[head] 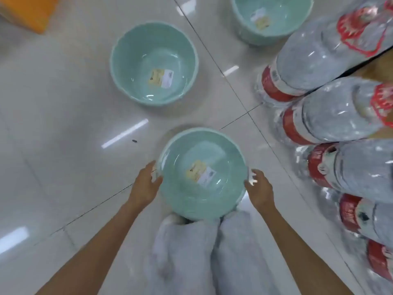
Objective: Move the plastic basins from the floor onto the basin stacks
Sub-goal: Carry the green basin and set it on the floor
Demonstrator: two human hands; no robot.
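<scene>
A mint-green plastic basin (202,158) with a label inside sits in front of my legs, and I grip it by its rim on both sides. My left hand (145,184) clasps the left rim and my right hand (258,188) clasps the right rim. A second green basin (136,58) stands on the floor further ahead to the left. A third green basin (282,9) stands at the top, partly cut off by the frame. Whether the held basin touches the floor is unclear.
Plastic-wrapped stacks of grey and red basins (331,116) lie along the right side. An orange object (27,11) is at the top left corner. The floor (63,124) is glossy pale tile, and my light trousers (191,252) fill the bottom centre.
</scene>
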